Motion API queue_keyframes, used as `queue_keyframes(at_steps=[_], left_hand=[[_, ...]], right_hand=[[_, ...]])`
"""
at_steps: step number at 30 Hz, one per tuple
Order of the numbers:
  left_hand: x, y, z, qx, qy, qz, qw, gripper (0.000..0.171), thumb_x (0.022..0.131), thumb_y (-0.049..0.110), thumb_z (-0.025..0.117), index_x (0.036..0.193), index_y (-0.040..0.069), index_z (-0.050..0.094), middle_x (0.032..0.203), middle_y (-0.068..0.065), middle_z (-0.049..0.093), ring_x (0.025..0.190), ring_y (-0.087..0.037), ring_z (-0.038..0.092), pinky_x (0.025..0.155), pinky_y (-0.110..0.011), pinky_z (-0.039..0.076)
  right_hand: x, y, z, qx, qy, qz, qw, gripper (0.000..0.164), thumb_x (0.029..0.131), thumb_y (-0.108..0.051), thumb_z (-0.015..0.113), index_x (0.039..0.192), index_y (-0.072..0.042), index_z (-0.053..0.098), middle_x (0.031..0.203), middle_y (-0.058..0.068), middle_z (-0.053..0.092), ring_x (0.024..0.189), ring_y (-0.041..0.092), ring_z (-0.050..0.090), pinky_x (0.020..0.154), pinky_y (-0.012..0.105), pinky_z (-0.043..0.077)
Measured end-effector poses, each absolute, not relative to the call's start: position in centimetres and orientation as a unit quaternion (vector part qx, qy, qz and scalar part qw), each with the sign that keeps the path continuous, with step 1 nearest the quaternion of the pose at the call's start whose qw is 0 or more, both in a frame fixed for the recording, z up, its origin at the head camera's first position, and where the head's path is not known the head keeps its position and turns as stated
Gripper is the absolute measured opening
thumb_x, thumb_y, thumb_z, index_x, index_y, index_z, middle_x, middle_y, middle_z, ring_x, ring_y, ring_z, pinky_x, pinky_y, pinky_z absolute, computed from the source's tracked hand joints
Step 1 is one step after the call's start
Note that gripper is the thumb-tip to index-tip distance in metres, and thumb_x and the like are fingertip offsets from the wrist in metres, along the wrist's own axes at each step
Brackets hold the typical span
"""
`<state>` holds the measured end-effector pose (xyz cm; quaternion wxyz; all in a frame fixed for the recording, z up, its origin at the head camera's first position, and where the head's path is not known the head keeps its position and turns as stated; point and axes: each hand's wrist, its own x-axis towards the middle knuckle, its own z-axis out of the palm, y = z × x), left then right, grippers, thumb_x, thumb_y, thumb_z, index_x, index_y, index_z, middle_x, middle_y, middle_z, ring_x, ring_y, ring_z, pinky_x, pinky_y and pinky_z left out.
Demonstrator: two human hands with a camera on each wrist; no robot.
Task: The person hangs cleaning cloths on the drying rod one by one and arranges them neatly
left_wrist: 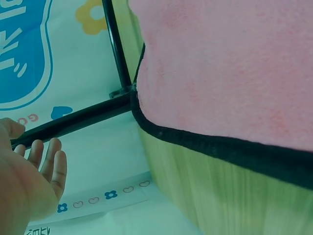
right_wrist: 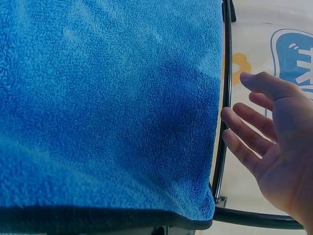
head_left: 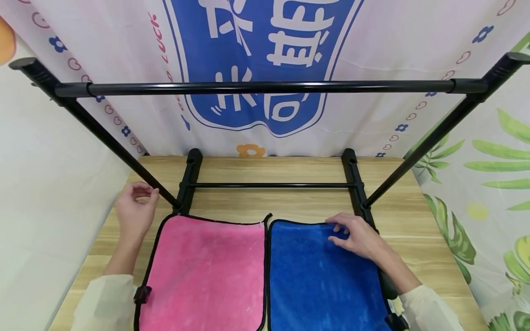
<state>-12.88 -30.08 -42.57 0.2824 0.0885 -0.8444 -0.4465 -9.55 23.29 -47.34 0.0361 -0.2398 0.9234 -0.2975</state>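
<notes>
A pink towel (head_left: 207, 271) with black edging lies beside a blue towel (head_left: 325, 280), also edged in black. My left hand (head_left: 137, 209) is raised just left of the pink towel's far corner, close to the rack's slanted left post. In the left wrist view its fingers (left_wrist: 59, 169) are loosely bent with nothing held. Above the far edge of the blue towel hovers my right hand (head_left: 358, 234), thumb and fingers apart. Nothing is in its grasp in the right wrist view, where the fingers (right_wrist: 247, 128) are relaxed.
A black tubular rack stands over the wooden table (head_left: 269, 202), with a high crossbar (head_left: 265, 87), a low crossbar (head_left: 269, 185) and slanted side posts. Dark clips (head_left: 142, 294) sit at the towels' outer edges. A printed curtain (head_left: 136, 41) hangs behind.
</notes>
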Motion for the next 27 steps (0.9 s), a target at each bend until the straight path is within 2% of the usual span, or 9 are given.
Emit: queue_keyframes(at_steps=[7,14,18,21,27], left_hand=[[-13.3,-30.4,-42.0,0.107,-0.818,-0.491,0.280,0.029,0.091,0.002,0.076,0.111,-0.010,0.060,0.085,0.021,0.061,0.081,0.007,0.061,0.069,-0.005,0.049],[-14.0,-30.9,-41.6,0.102,-0.718,-0.627,0.285,0.016,0.085,-0.009,0.079,0.097,-0.005,0.069,0.083,0.007,0.070,0.078,-0.004,0.067,0.068,-0.011,0.055],[-14.2,-31.2,-41.2,0.107,-0.672,-0.679,0.277,0.015,0.083,-0.012,0.078,0.091,0.000,0.073,0.081,0.004,0.073,0.076,-0.006,0.069,0.068,-0.012,0.056],[-14.3,-31.3,-41.0,0.122,-0.674,-0.682,0.257,0.016,0.084,-0.010,0.080,0.093,0.002,0.076,0.081,0.006,0.075,0.077,-0.004,0.071,0.070,-0.010,0.055],[-14.7,-31.2,-41.1,0.120,-0.658,-0.710,0.222,0.017,0.086,-0.007,0.079,0.103,-0.005,0.079,0.085,0.003,0.079,0.079,-0.007,0.075,0.078,-0.013,0.057]], right_hand=[[-9.3,23.0,-47.5,-0.250,0.916,-0.306,0.066,0.033,0.087,-0.013,0.084,0.117,-0.004,0.074,0.107,0.006,0.074,0.086,0.011,0.066,0.073,0.031,0.059],[-8.9,22.8,-47.6,-0.262,0.905,-0.318,0.111,0.027,0.088,-0.012,0.082,0.114,-0.005,0.075,0.102,0.003,0.073,0.084,0.009,0.066,0.072,0.028,0.057],[-8.6,22.6,-47.9,-0.273,0.897,-0.320,0.136,0.026,0.089,-0.011,0.081,0.114,-0.005,0.075,0.103,0.003,0.073,0.085,0.008,0.065,0.071,0.027,0.058],[-8.4,22.4,-48.2,-0.278,0.893,-0.320,0.152,0.026,0.089,-0.011,0.081,0.114,-0.006,0.075,0.104,0.003,0.073,0.086,0.008,0.065,0.071,0.026,0.058],[-8.3,22.0,-48.6,-0.287,0.887,-0.322,0.166,0.027,0.088,-0.010,0.082,0.114,-0.004,0.075,0.105,0.005,0.074,0.085,0.008,0.066,0.070,0.025,0.058]])
